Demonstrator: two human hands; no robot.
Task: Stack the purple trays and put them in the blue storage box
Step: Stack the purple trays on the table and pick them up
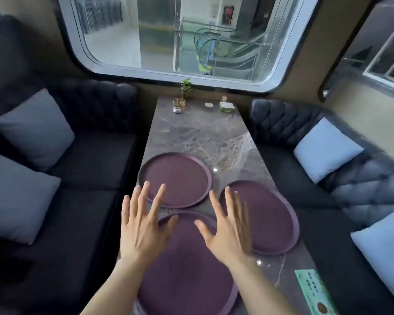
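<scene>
Three purple trays (175, 178) unstacked on table (200, 130), nothing in them

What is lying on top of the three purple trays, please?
Nothing lies on the far tray or right tray. Both open hands, left and right, are spread above the near tray, covering part of it; contact cannot be told.

Matt purple plastic trays (175, 178) on glossy grey marble table (198, 133); tufted leather sofa (282, 123).
</scene>
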